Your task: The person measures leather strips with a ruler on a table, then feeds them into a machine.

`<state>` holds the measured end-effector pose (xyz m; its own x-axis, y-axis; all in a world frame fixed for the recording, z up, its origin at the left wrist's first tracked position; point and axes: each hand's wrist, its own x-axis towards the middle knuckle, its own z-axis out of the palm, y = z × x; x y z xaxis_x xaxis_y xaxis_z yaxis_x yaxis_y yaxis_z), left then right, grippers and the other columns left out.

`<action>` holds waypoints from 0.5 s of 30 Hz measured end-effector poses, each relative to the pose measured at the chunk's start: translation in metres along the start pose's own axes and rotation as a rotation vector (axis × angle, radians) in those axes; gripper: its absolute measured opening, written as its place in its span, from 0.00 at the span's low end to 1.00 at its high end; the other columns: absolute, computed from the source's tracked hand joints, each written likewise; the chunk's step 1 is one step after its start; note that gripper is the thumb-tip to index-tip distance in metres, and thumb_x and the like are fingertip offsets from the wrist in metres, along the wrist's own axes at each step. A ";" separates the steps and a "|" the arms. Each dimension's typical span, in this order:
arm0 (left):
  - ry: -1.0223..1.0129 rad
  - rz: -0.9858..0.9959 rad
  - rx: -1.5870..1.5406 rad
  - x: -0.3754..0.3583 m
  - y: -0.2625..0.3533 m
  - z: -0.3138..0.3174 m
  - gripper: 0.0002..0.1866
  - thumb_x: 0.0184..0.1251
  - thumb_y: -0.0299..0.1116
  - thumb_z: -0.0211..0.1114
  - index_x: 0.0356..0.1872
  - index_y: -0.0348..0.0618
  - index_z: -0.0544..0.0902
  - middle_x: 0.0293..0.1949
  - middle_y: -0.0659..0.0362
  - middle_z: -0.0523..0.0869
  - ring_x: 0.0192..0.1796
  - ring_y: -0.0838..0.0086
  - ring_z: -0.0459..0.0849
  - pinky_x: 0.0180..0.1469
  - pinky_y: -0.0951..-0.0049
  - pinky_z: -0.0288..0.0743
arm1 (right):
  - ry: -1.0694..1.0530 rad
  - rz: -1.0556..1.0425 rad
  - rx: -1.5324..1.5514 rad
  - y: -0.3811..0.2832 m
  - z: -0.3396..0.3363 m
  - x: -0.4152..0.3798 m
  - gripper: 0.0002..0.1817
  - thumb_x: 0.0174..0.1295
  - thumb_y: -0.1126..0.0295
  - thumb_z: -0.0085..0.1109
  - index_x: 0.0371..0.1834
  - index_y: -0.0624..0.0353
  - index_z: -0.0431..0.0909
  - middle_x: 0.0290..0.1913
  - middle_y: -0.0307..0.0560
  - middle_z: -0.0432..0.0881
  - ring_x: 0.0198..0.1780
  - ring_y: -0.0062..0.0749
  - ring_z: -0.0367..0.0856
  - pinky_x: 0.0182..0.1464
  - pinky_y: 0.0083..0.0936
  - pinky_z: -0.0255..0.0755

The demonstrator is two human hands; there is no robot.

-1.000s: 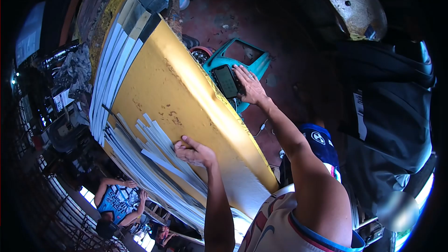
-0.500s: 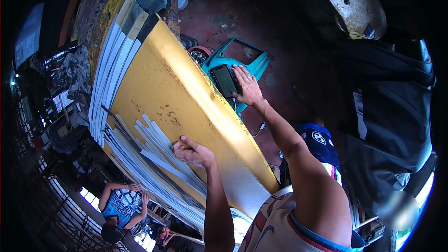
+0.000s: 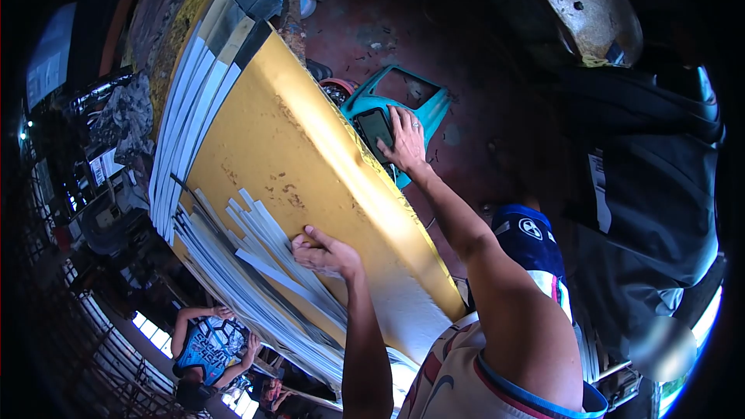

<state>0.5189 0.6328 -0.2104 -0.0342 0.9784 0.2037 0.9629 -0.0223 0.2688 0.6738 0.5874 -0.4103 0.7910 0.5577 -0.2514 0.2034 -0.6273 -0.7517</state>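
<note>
My right hand (image 3: 406, 140) lies over the edge of a dark smartphone (image 3: 374, 128), fingers stretched and thumb on its screen. The phone rests on a teal plastic stool (image 3: 431, 114) beside the yellow tabletop. Lower down, my left hand (image 3: 330, 254) is closed above the yellow table (image 3: 268, 120), thumb against curled fingers. Whatever it pinches, perhaps something small and yellowish, I cannot make out. Next to its fingers, pale narrow strips (image 3: 268, 225) lie in a loose bundle.
More long white strips (image 3: 194, 101) with dark ends line the table's far left edge. A reddish container (image 3: 338, 90) stands by the stool. At lower left, a co-worker in a blue jersey (image 3: 211, 345) has both hands near the strips. Dark draped material (image 3: 656, 163) is at right.
My right hand has moved slightly left over the phone, bringing its thumb onto the screen. My left hand stays almost in place. The co-worker's arms and body have shifted a little.
</note>
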 end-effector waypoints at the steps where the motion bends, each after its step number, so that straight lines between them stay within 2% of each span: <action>1: 0.002 0.010 -0.001 0.000 0.000 0.000 0.25 0.78 0.55 0.54 0.45 0.37 0.73 0.40 0.51 0.70 0.46 0.56 0.69 0.53 0.54 0.65 | 0.000 0.000 0.002 -0.002 0.000 0.001 0.51 0.53 0.56 0.73 0.80 0.54 0.55 0.73 0.52 0.62 0.77 0.52 0.57 0.77 0.52 0.53; 10: 0.020 0.010 0.021 -0.001 0.002 -0.001 0.24 0.78 0.55 0.55 0.44 0.39 0.74 0.38 0.52 0.70 0.44 0.58 0.70 0.51 0.55 0.65 | 0.028 0.003 -0.069 0.001 0.004 0.003 0.49 0.55 0.56 0.72 0.79 0.52 0.56 0.71 0.52 0.65 0.75 0.53 0.61 0.75 0.51 0.56; 15: 0.001 0.001 0.012 -0.001 0.004 -0.002 0.24 0.79 0.54 0.55 0.45 0.37 0.73 0.40 0.51 0.69 0.46 0.56 0.69 0.52 0.55 0.65 | 0.004 -0.030 0.053 0.009 0.000 0.003 0.47 0.56 0.60 0.69 0.79 0.54 0.57 0.71 0.55 0.66 0.74 0.54 0.62 0.75 0.50 0.58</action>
<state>0.5225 0.6313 -0.2072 -0.0338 0.9782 0.2050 0.9660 -0.0206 0.2576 0.6781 0.5830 -0.4179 0.7873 0.5739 -0.2256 0.1967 -0.5804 -0.7902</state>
